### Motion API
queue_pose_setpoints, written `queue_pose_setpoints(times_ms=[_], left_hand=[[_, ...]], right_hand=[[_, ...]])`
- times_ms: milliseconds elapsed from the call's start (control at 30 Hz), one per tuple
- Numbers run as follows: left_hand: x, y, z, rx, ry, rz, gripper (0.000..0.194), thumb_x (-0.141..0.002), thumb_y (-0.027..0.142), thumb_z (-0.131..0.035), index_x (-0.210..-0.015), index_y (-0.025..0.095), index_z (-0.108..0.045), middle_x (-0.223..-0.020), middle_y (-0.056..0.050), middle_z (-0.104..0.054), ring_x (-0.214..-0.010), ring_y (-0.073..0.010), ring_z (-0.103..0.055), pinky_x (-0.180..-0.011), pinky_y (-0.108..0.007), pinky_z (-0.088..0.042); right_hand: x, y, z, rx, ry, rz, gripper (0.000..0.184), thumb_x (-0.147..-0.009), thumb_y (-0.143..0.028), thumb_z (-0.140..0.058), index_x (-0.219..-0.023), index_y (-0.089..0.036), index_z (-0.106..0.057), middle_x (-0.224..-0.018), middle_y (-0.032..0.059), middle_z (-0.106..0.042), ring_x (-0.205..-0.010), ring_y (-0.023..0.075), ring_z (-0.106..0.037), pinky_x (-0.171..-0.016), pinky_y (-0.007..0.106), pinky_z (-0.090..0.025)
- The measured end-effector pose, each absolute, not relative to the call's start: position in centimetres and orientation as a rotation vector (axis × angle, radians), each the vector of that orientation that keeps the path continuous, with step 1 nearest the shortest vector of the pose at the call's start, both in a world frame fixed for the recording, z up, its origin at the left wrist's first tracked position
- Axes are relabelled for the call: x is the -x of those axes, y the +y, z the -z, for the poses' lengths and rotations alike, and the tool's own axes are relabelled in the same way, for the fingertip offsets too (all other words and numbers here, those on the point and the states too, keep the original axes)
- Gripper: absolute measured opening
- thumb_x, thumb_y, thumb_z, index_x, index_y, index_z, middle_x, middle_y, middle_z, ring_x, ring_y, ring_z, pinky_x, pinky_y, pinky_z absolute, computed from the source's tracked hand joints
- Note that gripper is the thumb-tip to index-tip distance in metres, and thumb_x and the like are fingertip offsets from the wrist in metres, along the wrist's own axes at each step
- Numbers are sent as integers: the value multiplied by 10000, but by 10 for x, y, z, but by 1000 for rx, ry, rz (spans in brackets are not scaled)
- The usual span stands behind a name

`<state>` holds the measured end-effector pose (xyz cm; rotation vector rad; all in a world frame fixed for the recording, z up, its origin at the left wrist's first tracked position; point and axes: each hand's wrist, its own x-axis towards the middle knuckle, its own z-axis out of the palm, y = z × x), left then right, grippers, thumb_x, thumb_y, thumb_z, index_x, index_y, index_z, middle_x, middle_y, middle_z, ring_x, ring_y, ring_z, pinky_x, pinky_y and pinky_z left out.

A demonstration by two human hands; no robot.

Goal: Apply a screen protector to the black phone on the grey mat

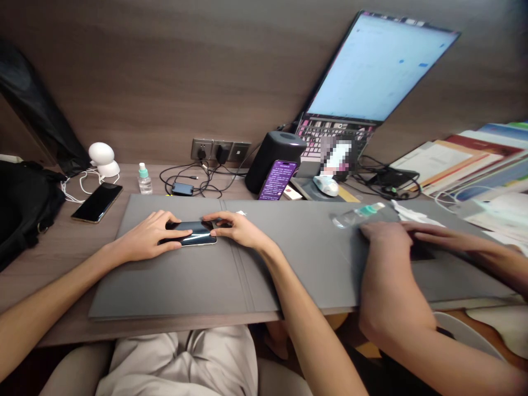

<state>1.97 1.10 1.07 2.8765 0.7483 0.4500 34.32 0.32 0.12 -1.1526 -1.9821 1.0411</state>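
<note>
A black smartphone [197, 233] lies flat, screen up, on a grey desk mat [165, 286], with a bright reflection across its glass. My left hand [150, 236] grips its left end, the thumb along the near edge and a finger stretched over the screen. At the right end, the fingers and thumb of my right hand [237, 228] close around the corners. Just behind my right hand lies a small white scrap [241, 213], partly covered.
Beside me on the right, another person's hands [388, 234] work near a spray bottle [357, 215] and white tissue. Behind the mat stand a second spray bottle [144, 180], a black speaker [274, 159], a propped phone [278, 180] and a laptop [371, 71]. Another phone [98, 202] lies left.
</note>
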Motion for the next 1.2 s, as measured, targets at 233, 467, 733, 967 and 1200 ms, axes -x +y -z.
queue_pose_setpoints(times_ms=[233,467,733,967,1200], left_hand=[[-20,10,-11,-2926,788,-403,459,-1098,535,-465,-1508,390,-610,-1289,-126,-568,-1162,-284,-538,-1049,-471,-451],[-22,8,-13,-2918,787,-406,443,-1093,517,-490,-1495,387,-624,-1293,-120,-576,-1177,-282,-541,-1066,-460,-451],[-22,9,-13,-2926,770,-431,434,-1088,507,-504,-1481,380,-641,-1294,-126,-587,-1173,-283,-551,-1055,-462,-457],[-23,7,-13,-2947,768,-438,434,-1088,492,-512,-1474,356,-654,-1280,-133,-584,-1156,-281,-552,-1054,-455,-457],[-23,7,-11,-2948,770,-457,420,-1070,474,-560,-1456,352,-670,-1288,-134,-585,-1167,-290,-554,-1049,-465,-467]], right_hand=[[-344,5,1,1147,-2004,-1019,422,-863,-212,-787,-1278,-290,-782,-1365,44,-750,-1213,254,-680,-1118,449,-511],[-346,4,1,1115,-2071,-915,340,-988,-214,-597,-1263,-262,-792,-1290,62,-785,-1199,253,-709,-1118,451,-525],[-345,4,2,1083,-2020,-929,427,-998,-139,-475,-1268,-274,-778,-1355,29,-764,-1324,223,-669,-1205,466,-478],[-345,2,1,1098,-2001,-966,346,-999,-195,-558,-1277,-251,-756,-1369,62,-749,-1301,237,-670,-1186,469,-482],[-337,5,9,1104,-2038,-776,298,-1039,-243,-538,-1249,-236,-749,-1210,81,-779,-1158,248,-686,-1098,459,-499]])
